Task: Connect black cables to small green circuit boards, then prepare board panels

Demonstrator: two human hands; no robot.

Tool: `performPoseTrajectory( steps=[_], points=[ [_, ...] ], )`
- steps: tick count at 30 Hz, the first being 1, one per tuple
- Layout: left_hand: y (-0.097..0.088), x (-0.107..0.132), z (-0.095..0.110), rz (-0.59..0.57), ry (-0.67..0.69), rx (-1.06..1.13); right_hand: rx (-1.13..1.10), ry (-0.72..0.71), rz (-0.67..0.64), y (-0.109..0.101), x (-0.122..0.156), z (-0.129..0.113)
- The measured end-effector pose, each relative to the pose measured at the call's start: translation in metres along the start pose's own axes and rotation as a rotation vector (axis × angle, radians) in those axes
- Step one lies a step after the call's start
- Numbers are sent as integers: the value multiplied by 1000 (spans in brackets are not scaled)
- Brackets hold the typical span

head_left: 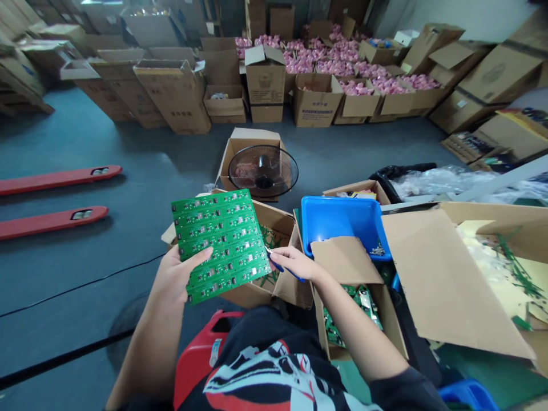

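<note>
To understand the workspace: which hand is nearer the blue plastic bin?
Right. The right hand is below the blue plastic bin, not touching it; the left hand is farther left, holding a green circuit board.

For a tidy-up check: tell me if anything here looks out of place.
Thin green board scraps lie scattered across the yellow sheet at right, looking spilled, and a fan sits on an open carton.
</note>
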State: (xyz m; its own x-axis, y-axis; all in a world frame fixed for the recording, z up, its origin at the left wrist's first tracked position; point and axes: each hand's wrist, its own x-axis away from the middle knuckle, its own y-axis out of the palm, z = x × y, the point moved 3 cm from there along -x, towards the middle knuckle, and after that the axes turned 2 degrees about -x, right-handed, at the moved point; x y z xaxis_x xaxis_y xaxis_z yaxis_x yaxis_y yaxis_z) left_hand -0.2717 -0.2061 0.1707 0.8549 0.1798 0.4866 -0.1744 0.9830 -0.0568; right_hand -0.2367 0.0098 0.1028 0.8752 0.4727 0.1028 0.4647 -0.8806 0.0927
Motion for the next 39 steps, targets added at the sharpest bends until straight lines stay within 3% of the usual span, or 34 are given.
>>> performPoseTrajectory(
  steps=[6, 12, 17, 22, 28, 32, 39],
  points=[
    [1, 2, 3, -17, 45, -13, -3, 27, -56, -1, 0, -2],
    [-1, 2, 3, 4, 68, -55, -34, 102, 43, 4, -1, 9],
    [-1, 1, 2, 9, 57, -33, -8, 21, 27, 7, -3, 7],
    [-1, 1, 3, -5, 74, -38, 12, 71, 45, 6, -2, 5],
    [-5, -2, 1, 135, 219, -226, 398, 175, 230, 7, -9, 7],
    [-7, -5, 0, 206, 308, -423, 650, 317, 268, 12, -18, 7],
    [-9, -5, -2, 273, 414, -696, 709, 480, 298, 26, -28, 10]
  ],
)
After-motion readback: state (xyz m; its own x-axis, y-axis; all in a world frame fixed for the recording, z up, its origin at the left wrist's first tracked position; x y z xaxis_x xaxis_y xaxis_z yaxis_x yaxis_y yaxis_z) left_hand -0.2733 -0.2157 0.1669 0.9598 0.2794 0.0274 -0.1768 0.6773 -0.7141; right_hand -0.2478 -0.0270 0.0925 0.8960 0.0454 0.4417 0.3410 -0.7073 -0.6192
